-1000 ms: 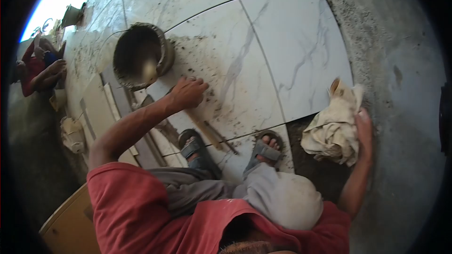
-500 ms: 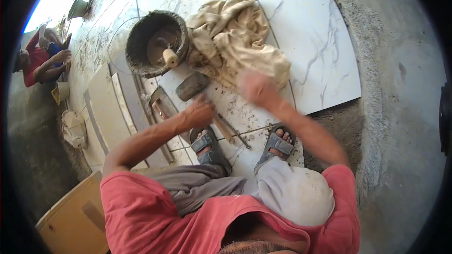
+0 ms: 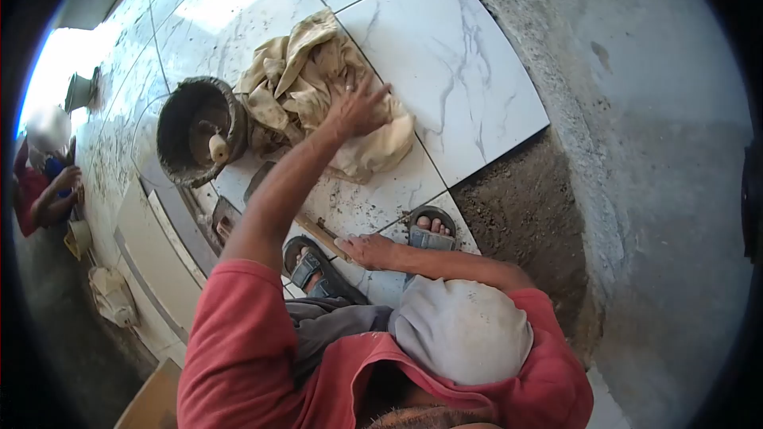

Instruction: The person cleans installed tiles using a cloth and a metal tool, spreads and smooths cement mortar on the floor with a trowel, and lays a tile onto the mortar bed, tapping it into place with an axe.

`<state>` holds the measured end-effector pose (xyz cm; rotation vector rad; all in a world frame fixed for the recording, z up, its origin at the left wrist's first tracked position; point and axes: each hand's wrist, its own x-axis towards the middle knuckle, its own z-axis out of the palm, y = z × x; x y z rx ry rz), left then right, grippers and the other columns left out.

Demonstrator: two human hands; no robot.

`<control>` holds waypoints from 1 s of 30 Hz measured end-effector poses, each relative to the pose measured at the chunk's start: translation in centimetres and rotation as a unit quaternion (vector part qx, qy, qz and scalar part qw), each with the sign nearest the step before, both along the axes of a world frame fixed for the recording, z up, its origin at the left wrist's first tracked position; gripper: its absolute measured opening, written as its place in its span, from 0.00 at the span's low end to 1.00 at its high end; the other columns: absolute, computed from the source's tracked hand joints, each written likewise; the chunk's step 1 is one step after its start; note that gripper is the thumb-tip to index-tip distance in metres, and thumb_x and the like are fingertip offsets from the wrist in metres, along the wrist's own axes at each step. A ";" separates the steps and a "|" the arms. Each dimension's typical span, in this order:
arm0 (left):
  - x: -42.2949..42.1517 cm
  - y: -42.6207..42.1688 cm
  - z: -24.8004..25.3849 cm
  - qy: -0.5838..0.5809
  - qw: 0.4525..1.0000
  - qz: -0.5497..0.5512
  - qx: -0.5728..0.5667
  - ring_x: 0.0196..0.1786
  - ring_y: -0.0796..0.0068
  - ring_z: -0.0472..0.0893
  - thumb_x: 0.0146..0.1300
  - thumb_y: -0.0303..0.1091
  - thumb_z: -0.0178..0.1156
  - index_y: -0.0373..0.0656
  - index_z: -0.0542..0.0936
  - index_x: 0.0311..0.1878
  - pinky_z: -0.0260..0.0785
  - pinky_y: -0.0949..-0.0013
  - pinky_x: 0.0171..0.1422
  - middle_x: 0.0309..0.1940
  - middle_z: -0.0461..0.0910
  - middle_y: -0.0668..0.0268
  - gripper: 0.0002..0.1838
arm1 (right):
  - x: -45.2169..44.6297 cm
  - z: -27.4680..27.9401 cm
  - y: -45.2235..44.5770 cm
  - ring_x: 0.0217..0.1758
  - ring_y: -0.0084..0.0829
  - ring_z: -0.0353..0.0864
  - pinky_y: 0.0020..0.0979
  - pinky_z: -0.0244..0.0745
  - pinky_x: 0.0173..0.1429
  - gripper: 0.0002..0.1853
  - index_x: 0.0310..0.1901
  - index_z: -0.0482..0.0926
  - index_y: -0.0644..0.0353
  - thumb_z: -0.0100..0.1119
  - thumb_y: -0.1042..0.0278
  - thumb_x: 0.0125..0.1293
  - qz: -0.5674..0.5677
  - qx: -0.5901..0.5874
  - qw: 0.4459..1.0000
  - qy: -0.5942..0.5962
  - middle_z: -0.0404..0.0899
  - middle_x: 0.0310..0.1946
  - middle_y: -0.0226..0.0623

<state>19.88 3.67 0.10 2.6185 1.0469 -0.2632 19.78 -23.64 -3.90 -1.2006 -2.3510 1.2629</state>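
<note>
Fingers (image 3: 380,97) of the left hand (image 3: 355,107) were spread wide, laid over the crumpled beige cloth (image 3: 302,87) rather than closed around it. By the right hand (image 3: 369,252), whose fingers were bent, the end of a wooden handle (image 3: 322,232) was touched; whether it was fully gripped could not be told. This handle was set low on the floor near the sandals, well apart from the left hand.

The cloth was heaped on the white marbled tiles (image 3: 441,48), just beside a mortar-crusted bucket (image 3: 238,123), in which a tool with a pale rounded grip (image 3: 218,148) was held at a tilt. A dark block (image 3: 258,180) was partly hidden by the left forearm. Grey strapped sandals (image 3: 304,272) were worn, and between the tiles and the rough concrete strip (image 3: 556,127) a patch of brown soil (image 3: 520,206) was exposed. To the left, long boards (image 3: 159,250) were laid flat, and beyond them another person in a red sleeve (image 3: 32,191) was seen near the wall.
</note>
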 end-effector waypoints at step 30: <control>-16.0 -9.8 -2.4 -0.025 0.972 -0.088 -0.216 0.47 0.50 0.78 0.62 0.33 0.57 0.39 0.69 0.53 0.70 0.57 0.47 0.43 0.76 0.49 0.18 | 12.5 7.6 7.8 0.36 0.51 0.82 0.45 0.76 0.42 0.13 0.45 0.78 0.60 0.50 0.68 0.61 -0.229 -0.103 0.968 -0.021 0.81 0.35 0.52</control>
